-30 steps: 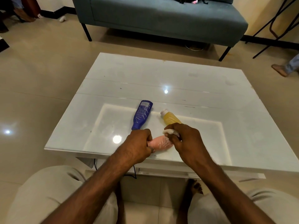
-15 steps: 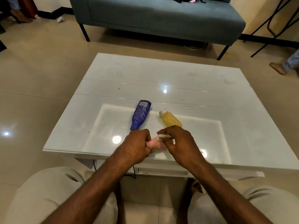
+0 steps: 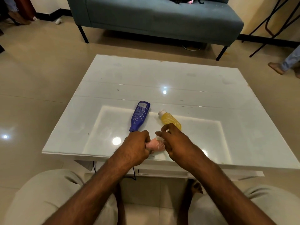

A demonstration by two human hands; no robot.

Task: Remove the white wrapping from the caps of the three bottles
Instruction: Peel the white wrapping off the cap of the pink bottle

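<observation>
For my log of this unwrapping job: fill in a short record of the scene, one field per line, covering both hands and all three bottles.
left hand: grips the pink bottle at the near edge of the table
right hand: pinches the white wrapping at the pink bottle's cap end
blue bottle: lies on the table, untouched
yellow bottle: lies right of the blue bottle, untouched, its far cap end white
blue bottle's cap: too small to tell whether wrapped

Bare forearms [image 3: 97, 184], light beige trousers [image 3: 40, 200] w/ creased fabric, L+R thighs; bare foot [image 3: 196, 187].
</observation>
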